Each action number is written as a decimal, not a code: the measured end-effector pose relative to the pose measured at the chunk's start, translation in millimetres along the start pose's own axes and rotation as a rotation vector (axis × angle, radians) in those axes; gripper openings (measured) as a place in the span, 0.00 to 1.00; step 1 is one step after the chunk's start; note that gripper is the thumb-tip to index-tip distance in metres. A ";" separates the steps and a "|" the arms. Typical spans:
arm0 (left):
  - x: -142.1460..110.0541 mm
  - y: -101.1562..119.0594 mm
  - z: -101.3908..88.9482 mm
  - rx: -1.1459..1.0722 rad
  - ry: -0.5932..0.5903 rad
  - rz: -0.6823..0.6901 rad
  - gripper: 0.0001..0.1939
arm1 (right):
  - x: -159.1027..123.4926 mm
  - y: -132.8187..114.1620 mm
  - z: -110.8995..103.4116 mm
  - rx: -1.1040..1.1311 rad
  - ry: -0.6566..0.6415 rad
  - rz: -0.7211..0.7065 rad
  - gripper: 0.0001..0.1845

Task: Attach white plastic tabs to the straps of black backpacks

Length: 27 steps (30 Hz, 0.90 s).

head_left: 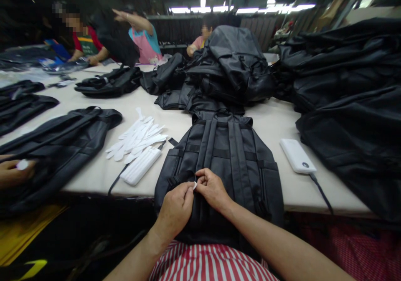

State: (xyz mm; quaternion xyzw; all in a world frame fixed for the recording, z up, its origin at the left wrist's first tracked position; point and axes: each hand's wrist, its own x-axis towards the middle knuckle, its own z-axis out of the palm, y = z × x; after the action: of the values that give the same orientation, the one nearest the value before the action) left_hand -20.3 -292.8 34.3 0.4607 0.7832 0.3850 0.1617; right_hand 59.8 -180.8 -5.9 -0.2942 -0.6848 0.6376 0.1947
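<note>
A black backpack (219,147) lies in front of me with its two shoulder straps facing up, its lower end over the table edge against my striped apron. Over its left strap, the thumb and forefinger of my left hand (177,203) pinch a small white strip (194,185), of which only the tip shows. My right hand (213,189) meets it there with fingers curled and closed; what they grip is hidden. Left of the backpack is a loose pile of similar white strips (138,135), rounded at the ends.
A white power bank (140,166) with a cable lies by the strips, another power bank (297,155) on the right. Black bags (232,64) are heaped behind and at right (351,72). A co-worker's hand (15,172) holds a white piece over another bag (78,135). Several people work across the table.
</note>
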 end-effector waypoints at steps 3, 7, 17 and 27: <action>-2.0 -3.3 0.6 -0.081 0.017 -0.085 0.14 | -2.6 -2.4 -0.5 0.017 -0.003 -0.004 0.16; 0.9 -11.2 6.5 -0.151 0.047 -0.199 0.10 | -3.1 -2.5 -3.0 0.052 -0.027 0.000 0.18; 4.6 -16.7 8.6 -0.260 0.060 -0.339 0.09 | -2.4 4.2 -3.7 0.207 -0.084 -0.006 0.19; 1.5 -12.6 8.4 -0.204 0.017 -0.271 0.10 | -6.5 -4.6 -5.4 0.101 -0.065 -0.007 0.21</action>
State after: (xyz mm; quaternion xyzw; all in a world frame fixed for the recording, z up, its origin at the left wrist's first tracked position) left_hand -23.5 -291.3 19.5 0.3287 0.7963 0.4411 0.2515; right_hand 67.4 -181.0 0.0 -0.2608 -0.6588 0.6799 0.1889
